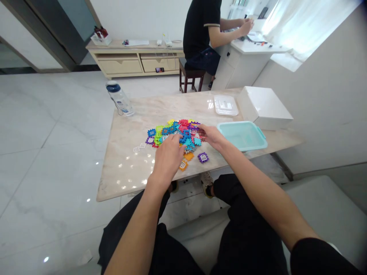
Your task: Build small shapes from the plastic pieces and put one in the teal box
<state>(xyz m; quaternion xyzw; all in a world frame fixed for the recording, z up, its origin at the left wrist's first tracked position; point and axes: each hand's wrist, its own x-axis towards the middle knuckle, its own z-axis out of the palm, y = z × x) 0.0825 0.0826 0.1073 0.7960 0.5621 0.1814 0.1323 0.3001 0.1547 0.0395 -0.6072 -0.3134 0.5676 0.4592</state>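
Plastic tiles (pixel 177 133), heaped on a table (pixel 129 175), are touched by left hand (pixel 168 160) and right hand (pixel 210 136), held apart, teal tub (pixel 242 135) nearby

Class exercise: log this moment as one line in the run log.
left hand: on interlocking plastic tiles | right hand: at tiles' edge, beside aqua plastic tub | surface: marble table

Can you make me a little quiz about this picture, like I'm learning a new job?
1. Which is nearer the teal plastic tub: the left hand or the right hand?
2. True or false: the clear plastic lid is sitting on the tub.
3. Fill the gap: the colourful plastic puzzle pieces lie on a marble ____.

Key: 1. The right hand. 2. False. 3. Table.
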